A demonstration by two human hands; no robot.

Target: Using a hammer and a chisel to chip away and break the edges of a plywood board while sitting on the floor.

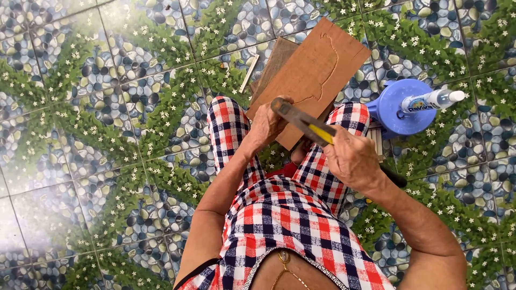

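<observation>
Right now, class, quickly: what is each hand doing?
Left hand: closed on the lower edge of the wooden board.
Right hand: closed around the yellow-handled tool.

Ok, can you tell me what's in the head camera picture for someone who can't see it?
A seated person in red, white and navy checked clothes steadies a brown wooden board on their knees with the left hand, while the right hand holds a yellow-handled tool over its edge. A clear bottle lies on a blue stool on the pebble-patterned tile floor.
</observation>
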